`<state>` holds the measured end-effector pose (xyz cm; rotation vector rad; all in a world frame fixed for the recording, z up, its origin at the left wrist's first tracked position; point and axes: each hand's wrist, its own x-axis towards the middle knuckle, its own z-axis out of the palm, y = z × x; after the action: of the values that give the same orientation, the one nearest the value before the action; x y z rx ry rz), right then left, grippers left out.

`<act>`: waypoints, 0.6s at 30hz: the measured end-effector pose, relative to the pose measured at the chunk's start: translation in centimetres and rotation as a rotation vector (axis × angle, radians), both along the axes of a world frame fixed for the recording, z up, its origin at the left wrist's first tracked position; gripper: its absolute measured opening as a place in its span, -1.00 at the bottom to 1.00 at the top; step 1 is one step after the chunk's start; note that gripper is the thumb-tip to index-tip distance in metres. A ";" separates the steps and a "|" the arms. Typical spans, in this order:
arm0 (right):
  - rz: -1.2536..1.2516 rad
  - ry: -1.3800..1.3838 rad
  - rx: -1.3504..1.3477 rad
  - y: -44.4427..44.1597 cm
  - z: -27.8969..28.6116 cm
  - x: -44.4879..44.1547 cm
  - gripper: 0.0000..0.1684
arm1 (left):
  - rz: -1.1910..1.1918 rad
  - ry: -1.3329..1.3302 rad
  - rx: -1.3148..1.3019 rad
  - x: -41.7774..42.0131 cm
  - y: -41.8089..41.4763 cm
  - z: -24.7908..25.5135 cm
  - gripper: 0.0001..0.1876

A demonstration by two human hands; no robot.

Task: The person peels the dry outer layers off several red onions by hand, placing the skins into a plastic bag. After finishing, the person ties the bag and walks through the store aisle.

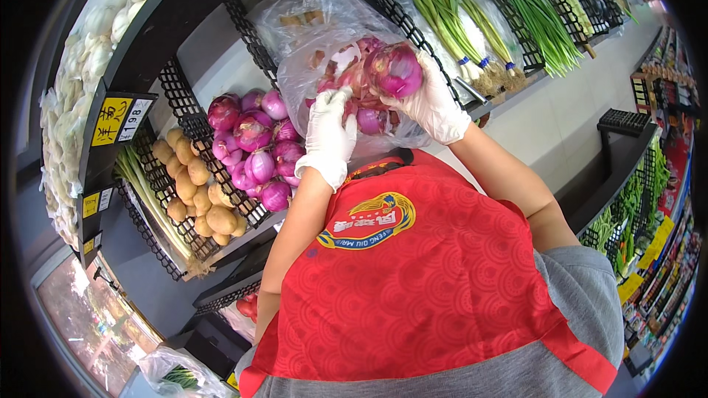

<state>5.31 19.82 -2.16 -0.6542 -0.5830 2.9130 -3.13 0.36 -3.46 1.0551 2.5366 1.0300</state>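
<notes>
My right hand, in a white glove, holds a large red onion with partly loose skin, above a clear plastic bag. Gloved as well, my left hand is at the bag's near side, its fingertips against loose onion skins; whether it grips any of them cannot be told. Inside the bag another red onion shows below the held one, among papery peelings. To the left of my left hand, a pile of red onions lies on the shelf.
Black mesh dividers split the shelf. Potatoes and long green onions lie to the left, bundled scallions and green chives to the right. Bagged garlic fills an upper shelf at far left. Another produce rack stands at right.
</notes>
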 end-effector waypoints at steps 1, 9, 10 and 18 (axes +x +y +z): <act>0.014 0.021 0.021 0.0 -0.2 0.1 -0.33 | 0.033 0.013 0.081 0.1 0.4 0.3 -0.56; 0.095 0.048 0.290 -1.5 0.2 0.5 -0.35 | 0.198 -1.564 0.653 1.6 2.2 2.2 -0.32; 0.113 0.069 0.350 -1.8 0.8 0.4 -0.34 | 0.142 -1.579 0.743 2.3 2.1 2.5 -0.37; 0.080 0.081 1.103 -1.9 1.8 0.3 -0.44 | 0.265 -1.489 1.004 2.4 2.0 3.5 -0.16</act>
<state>5.63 17.97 -0.36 -0.3271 -1.9506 2.1053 -0.74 2.35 0.01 -0.1478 0.8798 2.0838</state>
